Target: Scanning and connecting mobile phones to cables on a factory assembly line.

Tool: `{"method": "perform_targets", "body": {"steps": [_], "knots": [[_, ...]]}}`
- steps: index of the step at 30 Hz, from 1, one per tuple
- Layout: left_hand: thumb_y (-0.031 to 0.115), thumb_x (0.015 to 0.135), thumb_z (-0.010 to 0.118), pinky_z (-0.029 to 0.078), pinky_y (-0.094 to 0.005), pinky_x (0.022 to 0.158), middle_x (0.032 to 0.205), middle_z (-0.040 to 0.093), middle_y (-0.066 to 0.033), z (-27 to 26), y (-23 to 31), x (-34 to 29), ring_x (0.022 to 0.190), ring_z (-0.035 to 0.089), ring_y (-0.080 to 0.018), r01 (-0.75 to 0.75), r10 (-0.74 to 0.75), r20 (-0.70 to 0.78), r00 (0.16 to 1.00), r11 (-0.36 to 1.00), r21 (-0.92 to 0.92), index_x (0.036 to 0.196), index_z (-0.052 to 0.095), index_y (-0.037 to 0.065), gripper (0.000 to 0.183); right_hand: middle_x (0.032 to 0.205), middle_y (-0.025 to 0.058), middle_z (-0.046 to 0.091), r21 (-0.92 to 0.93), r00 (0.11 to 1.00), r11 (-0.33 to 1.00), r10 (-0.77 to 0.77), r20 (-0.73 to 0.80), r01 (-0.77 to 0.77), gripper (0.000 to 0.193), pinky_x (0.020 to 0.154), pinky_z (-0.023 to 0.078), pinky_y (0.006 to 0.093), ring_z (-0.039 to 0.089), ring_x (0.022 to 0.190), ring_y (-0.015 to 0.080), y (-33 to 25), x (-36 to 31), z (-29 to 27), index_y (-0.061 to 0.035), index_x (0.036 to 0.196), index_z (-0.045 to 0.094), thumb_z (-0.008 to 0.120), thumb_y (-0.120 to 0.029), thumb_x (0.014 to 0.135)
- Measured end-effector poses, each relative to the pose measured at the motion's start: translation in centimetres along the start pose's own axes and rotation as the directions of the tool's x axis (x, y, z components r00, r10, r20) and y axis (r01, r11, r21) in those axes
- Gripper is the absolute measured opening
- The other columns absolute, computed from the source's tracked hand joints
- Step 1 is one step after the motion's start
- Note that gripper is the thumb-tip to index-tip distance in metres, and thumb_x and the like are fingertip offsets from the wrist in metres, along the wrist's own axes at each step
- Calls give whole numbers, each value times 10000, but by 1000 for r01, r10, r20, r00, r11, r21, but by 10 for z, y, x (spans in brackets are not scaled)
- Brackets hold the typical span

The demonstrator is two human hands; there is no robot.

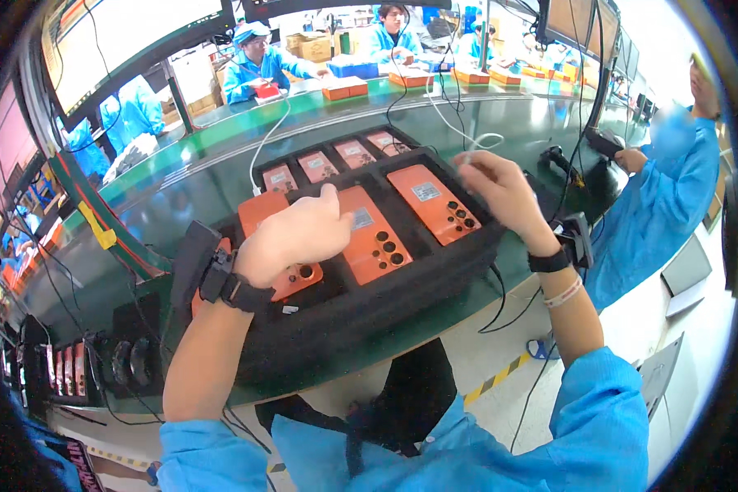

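My left hand (299,232) is closed, its fingers curled, over an orange phone (262,209) at the left of a black foam tray (369,299). What its fingers grip is hidden. A white cable (272,135) runs down to the far end of that phone. The lower part of an orange phone (299,284) shows under my wrist. My right hand (500,193) is raised above the tray's right side, fingers pinched at a second white cable (490,139). Between my hands lie a middle phone (369,246) and a right phone (430,201), camera ends toward me.
Behind, another black tray (295,156) holds several orange phones. A black handheld device (556,160) lies at the right on the green bench (541,123). Cables hang from above. A co-worker in blue (656,201) stands at the right; others sit across the bench beside orange boxes (344,88).
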State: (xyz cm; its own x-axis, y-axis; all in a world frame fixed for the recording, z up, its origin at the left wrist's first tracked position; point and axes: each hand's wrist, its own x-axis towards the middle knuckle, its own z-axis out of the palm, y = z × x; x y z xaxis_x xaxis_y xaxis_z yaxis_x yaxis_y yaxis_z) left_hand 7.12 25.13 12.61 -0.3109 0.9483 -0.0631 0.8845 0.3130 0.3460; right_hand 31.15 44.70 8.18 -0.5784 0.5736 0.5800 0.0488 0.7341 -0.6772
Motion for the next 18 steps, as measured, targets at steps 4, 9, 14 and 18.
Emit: {"method": "perform_targets", "body": {"steps": [4,9,14,18], "knots": [[301,977,547,534,-393,712,898,690,-185,4,8,-5,819,687,-265,8,-2,40,999,987,-159,1419,323,-78,624,793,146,644,-20,986,997,78,151,-75,212,664,493,328,574,693,161,-16,7,37,23,1021,655,637,-173,940],[196,944,608,496,-360,830,932,685,-117,17,8,1,908,658,-230,168,-57,158,986,241,-956,1221,537,-62,385,882,217,686,26,995,997,-80,67,79,220,727,536,357,708,804,235,-22,4,60,27,1069,667,654,-148,938],[157,917,642,491,-339,835,908,672,-81,40,6,19,886,647,-203,120,-243,28,970,372,-921,992,666,-42,214,821,104,694,157,984,987,16,176,-45,205,726,522,301,664,761,141,-15,4,52,43,958,676,649,-160,946],[101,853,657,512,-336,753,946,680,-89,64,12,35,886,649,-178,-139,-97,-223,970,531,-836,981,675,-51,200,757,43,634,231,978,971,6,210,-55,233,701,483,274,588,716,98,-14,11,51,32,877,661,647,-188,952]]}}
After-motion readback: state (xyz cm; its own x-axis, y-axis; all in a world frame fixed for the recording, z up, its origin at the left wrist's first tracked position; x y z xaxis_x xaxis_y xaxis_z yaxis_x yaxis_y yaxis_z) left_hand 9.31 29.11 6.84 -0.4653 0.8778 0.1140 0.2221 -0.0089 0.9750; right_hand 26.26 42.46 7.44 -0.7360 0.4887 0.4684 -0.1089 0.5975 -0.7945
